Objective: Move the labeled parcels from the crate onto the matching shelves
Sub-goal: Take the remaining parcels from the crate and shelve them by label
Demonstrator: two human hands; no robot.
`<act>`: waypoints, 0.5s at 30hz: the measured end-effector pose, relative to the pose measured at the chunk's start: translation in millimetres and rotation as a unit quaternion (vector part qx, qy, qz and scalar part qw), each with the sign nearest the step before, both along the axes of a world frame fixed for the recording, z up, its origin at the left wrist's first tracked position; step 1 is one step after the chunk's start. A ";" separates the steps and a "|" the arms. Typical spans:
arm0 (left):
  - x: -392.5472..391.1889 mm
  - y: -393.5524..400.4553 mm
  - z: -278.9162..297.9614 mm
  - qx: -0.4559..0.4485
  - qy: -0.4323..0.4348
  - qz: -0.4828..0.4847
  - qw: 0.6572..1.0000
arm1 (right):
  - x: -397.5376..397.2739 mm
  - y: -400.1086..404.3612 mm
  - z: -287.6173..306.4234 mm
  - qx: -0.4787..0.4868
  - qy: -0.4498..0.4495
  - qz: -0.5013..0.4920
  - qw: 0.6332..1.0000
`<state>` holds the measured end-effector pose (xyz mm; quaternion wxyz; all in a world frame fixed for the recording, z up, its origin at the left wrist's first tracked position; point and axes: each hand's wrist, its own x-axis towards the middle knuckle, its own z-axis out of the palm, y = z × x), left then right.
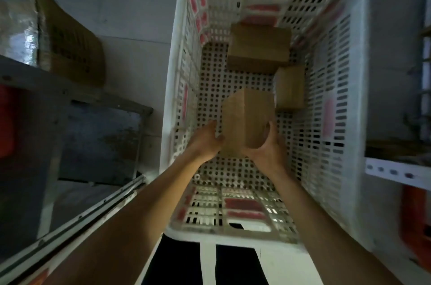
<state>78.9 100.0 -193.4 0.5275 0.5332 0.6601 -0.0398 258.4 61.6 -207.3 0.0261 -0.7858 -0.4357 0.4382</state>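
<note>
In the head view, a brown parcel (247, 119) sits tilted inside the white crate (359, 75), its long axis running away from the person, clamped between both hands. The left hand (205, 145) presses its left face with fingers curled under, while the right hand (268, 149) cups the near corner, thumb up its right side; both are equally near, so the lift goes straight up.

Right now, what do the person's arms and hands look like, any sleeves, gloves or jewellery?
Both forearms are bare from the bottom edge of the picture up; no sleeve shows. The left hand and right hand wear no gloves, and no watch, band or ring is visible, though the picture is dim and blurred.
</note>
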 end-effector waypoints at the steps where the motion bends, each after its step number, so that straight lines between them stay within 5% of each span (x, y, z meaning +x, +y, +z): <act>1: 0.7 -8.3 5.0 -0.005 0.000 0.011 1.000 | 4.8 -10.8 12.9 0.004 0.044 -0.031 0.999; 4: -1.2 -36.8 30.9 -0.035 -0.074 0.126 0.989 | 11.8 -39.4 57.5 0.037 0.146 -0.066 0.986; 8: -5.4 -68.5 81.6 -0.078 -0.231 0.308 0.920 | 14.8 -67.8 112.7 0.067 0.227 -0.082 0.968; 13: -16.1 -107.8 128.7 -0.058 -0.338 0.316 0.885 | 12.4 -99.3 167.1 0.109 0.300 -0.098 0.943; 15: -20.5 -118.1 147.5 -0.003 -0.335 0.275 0.901 | 5.5 -108.8 180.4 0.122 0.259 -0.087 0.954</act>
